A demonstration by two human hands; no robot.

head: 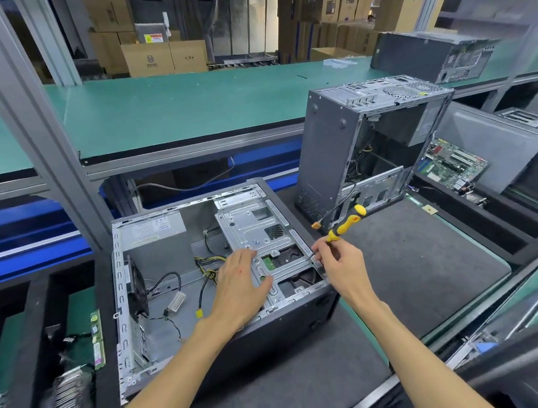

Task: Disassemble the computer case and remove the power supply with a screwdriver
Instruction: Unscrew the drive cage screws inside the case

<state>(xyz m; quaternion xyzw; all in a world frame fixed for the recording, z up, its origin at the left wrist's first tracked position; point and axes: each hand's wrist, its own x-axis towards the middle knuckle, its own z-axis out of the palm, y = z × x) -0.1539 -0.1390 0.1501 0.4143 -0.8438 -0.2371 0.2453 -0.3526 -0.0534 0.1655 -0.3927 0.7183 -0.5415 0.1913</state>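
The computer case [202, 274] lies on its side, open face up, on the dark mat [412, 256] near the worktop's front edge. Its power supply [157, 239] sits in the case's far-left corner, loose cables [208, 271] trailing beside it. The left hand [239, 284] rests flat, fingers straight, on the metal drive cage [264, 236]. The right hand [341, 262] pinches the yellow-handled screwdriver [344, 226], tip down at the cage's right edge. A second case [363, 150] stands upright toward the mat's far-right corner.
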